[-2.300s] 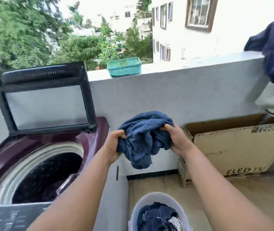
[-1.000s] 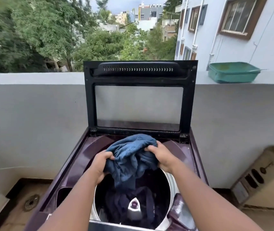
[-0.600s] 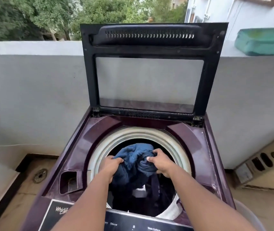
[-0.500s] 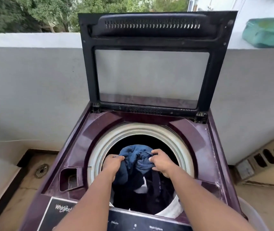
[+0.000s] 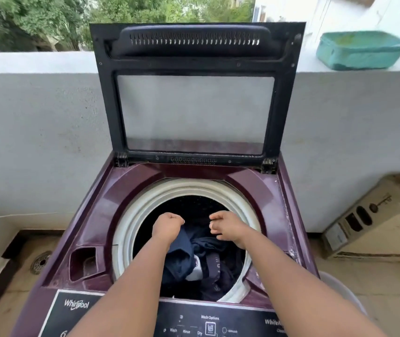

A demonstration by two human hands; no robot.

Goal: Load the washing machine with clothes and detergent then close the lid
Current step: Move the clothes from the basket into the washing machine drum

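Observation:
The maroon top-load washing machine [image 5: 96, 215] stands with its black-framed lid [image 5: 194, 45] raised upright. Dark clothes [image 5: 218, 271] lie in the drum inside the white rim [image 5: 131, 227]. Both hands are over the drum opening. My left hand [image 5: 167, 227] is a closed fist, and the blue garment [image 5: 179, 256] hangs from it down into the drum. My right hand [image 5: 228, 227] is loosely curled with nothing in it, just apart from the garment. No detergent is in view.
A recessed compartment [image 5: 83, 263] sits at the machine's front left, the control panel [image 5: 208, 322] at the near edge. A teal tub [image 5: 359, 49] rests on the parapet wall [image 5: 36, 130]. A cardboard box [image 5: 376, 227] and a white basket rim [image 5: 340, 295] are at the right; a floor drain [image 5: 40, 262] at the left.
I carried the blue garment from the basket to the machine and lowered it into the drum. My right hand has let go, and the garment has dropped lower.

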